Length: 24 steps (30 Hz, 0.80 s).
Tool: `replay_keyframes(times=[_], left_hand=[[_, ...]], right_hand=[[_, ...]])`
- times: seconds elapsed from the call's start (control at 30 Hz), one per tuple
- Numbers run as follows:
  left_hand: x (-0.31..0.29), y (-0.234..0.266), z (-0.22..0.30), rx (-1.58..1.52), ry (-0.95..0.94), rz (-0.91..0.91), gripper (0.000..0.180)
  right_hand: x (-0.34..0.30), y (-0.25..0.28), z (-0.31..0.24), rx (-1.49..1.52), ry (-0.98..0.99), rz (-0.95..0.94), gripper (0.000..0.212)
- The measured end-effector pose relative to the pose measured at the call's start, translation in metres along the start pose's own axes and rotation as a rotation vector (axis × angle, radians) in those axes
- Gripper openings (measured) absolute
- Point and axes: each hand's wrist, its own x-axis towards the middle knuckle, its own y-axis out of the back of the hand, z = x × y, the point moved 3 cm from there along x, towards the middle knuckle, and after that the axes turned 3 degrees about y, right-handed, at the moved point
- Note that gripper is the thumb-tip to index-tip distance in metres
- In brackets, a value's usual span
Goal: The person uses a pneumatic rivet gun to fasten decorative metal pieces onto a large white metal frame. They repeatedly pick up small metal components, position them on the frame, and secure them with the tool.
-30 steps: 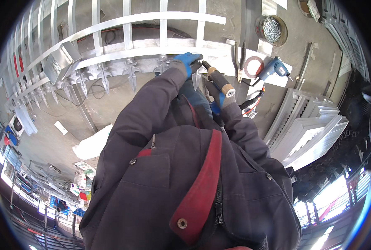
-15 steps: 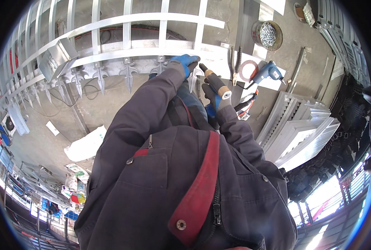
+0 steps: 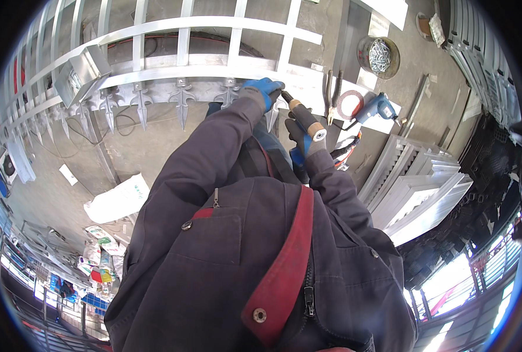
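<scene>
My left hand (image 3: 263,92), in a blue glove with dark fingers, is closed at the base of the last spear-point finial (image 3: 273,117) on the metal fence panel (image 3: 184,73). Its fingertips partly cover the joint. In my gloved right hand (image 3: 299,139) is a dark cylindrical power tool (image 3: 309,121) with tan bands, fingers wrapped round it. The tool tilts, its narrow end pointing up-left and almost meeting my left fingertips. Whether that end touches the finial, I cannot tell. Other finials (image 3: 181,101) line the rail to the left.
Right of the panel lie pliers (image 3: 332,100), a reddish ring-shaped disc (image 3: 350,104) and a blue power drill (image 3: 379,109). A round bucket (image 3: 394,61) holds many screws. Stacked metal frames (image 3: 413,188) stand at right. A white sack (image 3: 117,200) lies on the floor at left.
The whole view has shifted slightly. Both hands keep the same hold, and the tool stays at nearly the same place beside the last finial.
</scene>
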Motion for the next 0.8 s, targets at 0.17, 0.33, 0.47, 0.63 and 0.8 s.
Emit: replay_keyframes(times=[0.17, 0.33, 0.47, 0.63, 0.8], left_hand=[[0.001, 0.003, 0.003, 0.033, 0.016, -0.054, 0.033], [0.001, 0.008, 0.009, 0.079, 0.067, -0.091, 0.033], [0.001, 0.012, 0.014, 0.083, 0.111, -0.121, 0.034], [0.001, 0.015, 0.016, 0.09, 0.095, -0.116, 0.033], [0.001, 0.013, 0.012, 0.09, 0.066, -0.147, 0.036]], right_hand=[[-0.005, -0.002, -0.02, -0.071, -0.004, 0.018, 0.032], [-0.007, 0.001, -0.017, -0.145, -0.074, 0.045, 0.039], [0.003, 0.002, -0.003, -0.313, -0.001, 0.086, 0.041], [0.004, 0.001, -0.021, -0.512, 0.012, 0.062, 0.044], [-0.001, -0.001, -0.053, -0.783, -0.056, 0.006, 0.045]])
